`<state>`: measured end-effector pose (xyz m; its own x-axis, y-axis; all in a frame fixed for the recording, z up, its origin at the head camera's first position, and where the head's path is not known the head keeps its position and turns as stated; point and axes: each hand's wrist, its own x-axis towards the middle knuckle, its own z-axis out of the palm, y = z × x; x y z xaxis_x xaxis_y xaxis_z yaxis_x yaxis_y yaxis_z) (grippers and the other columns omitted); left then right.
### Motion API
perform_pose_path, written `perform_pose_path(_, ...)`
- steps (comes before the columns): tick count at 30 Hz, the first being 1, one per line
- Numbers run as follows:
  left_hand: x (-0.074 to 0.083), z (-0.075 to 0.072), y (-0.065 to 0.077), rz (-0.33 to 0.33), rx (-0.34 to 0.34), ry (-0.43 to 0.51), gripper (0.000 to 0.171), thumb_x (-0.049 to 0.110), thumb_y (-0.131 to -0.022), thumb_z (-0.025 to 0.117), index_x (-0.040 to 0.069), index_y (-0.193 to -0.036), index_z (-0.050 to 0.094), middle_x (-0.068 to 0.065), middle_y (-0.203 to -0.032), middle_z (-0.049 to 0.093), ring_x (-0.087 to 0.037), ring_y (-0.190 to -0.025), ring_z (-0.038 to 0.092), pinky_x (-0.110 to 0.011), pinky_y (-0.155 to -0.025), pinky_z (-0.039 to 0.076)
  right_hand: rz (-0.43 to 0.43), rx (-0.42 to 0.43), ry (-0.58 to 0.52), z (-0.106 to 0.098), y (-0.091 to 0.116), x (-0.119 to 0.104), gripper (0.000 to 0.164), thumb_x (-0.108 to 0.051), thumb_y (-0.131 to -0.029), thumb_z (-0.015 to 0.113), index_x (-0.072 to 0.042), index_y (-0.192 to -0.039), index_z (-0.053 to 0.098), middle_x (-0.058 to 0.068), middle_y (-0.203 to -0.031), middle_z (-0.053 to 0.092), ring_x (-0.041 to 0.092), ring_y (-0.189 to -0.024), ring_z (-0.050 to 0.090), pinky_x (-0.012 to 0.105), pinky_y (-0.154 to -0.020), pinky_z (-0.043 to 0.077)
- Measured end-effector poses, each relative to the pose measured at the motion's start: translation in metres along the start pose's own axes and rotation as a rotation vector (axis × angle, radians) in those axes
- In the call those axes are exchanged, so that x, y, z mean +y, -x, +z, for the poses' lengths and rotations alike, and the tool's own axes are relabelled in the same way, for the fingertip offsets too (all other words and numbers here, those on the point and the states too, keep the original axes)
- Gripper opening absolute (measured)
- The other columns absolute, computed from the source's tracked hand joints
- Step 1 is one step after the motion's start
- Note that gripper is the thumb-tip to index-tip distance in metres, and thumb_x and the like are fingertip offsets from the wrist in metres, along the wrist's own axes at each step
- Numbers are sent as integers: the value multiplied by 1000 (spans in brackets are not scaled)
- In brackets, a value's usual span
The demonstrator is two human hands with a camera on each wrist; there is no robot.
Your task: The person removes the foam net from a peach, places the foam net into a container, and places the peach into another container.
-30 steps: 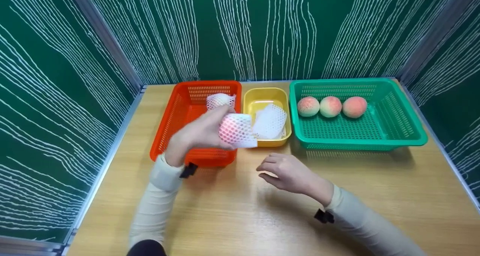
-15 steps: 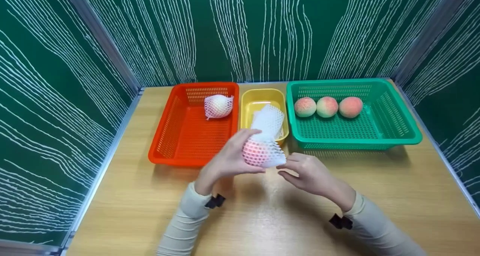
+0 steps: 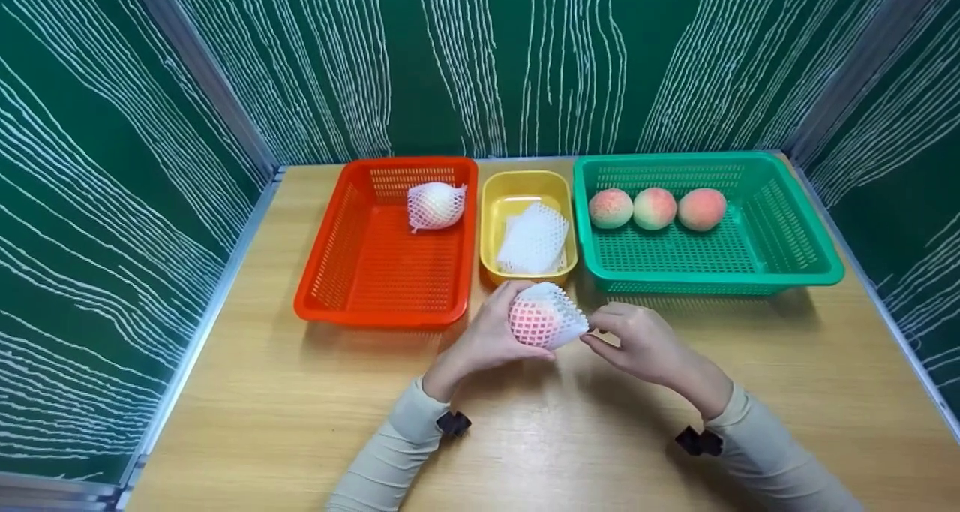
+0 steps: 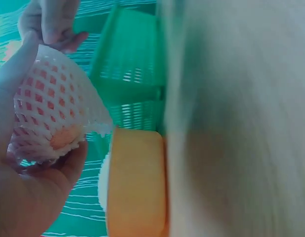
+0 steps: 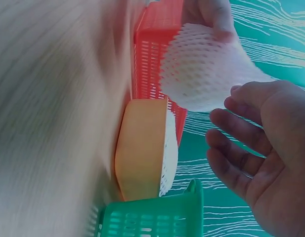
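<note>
In front of the yellow bin, my left hand (image 3: 491, 332) grips a pink peach (image 3: 534, 326) dressed in a white foam net (image 4: 58, 91), thumb and fingers curled round its sides. From the right, the thumb and forefinger of my right hand (image 3: 637, 343) pinch the net's loose end. That end stretches to a point at these fingertips in the right wrist view, where the net (image 5: 206, 69) covers the fruit. Another netted peach (image 3: 436, 206) lies in the red basket (image 3: 382, 318). Three bare peaches (image 3: 654, 209) sit in a row in the green basket (image 3: 712, 278).
Between the two baskets stands a small yellow bin (image 3: 529, 178) with white foam nets (image 3: 534, 238) in it. The wooden table (image 3: 562, 452) extends in front of them. Green panels (image 3: 517, 61) with white wavy lines enclose the back and sides.
My left hand has carried the netted peach from over the red basket's right side rightward and nearer to me. My right hand has shifted slightly right and now pinches the net's end.
</note>
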<state>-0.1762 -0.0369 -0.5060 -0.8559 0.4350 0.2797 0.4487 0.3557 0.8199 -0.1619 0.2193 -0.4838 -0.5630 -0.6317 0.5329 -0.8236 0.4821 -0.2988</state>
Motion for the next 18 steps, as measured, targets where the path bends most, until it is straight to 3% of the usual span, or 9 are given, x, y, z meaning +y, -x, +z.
perform_pose_path(8, -10, -1, 4, -24, -96, -235, 87, 35, -66, 90, 19, -137, 42, 6, -123, 47, -11, -110, 46, -29, -98, 42, 58, -55, -33, -1, 5, 3, 9, -9, -81, 76, -10, -90, 73, -2, -83, 68, 11, -74, 64, 30, -64, 55)
perform_pose_path(14, -8, -3, 3, -17, -156, -371, 85, 34, -65, 90, 18, -135, 45, 4, -121, 47, -11, -106, 48, -28, -96, 43, 36, -12, -45, 1, 8, 6, 10, -5, -80, 77, -9, -88, 71, -2, -80, 67, 15, -72, 64, 31, -61, 54)
perform_pose_path(18, -6, -4, 0, 1, -190, -465, 86, 35, -65, 91, 15, -136, 46, 1, -121, 49, -14, -106, 50, -29, -96, 43, 62, -48, -53, 3, 8, 10, 9, -7, -81, 76, -8, -89, 71, -2, -81, 68, 14, -73, 65, 31, -62, 54)
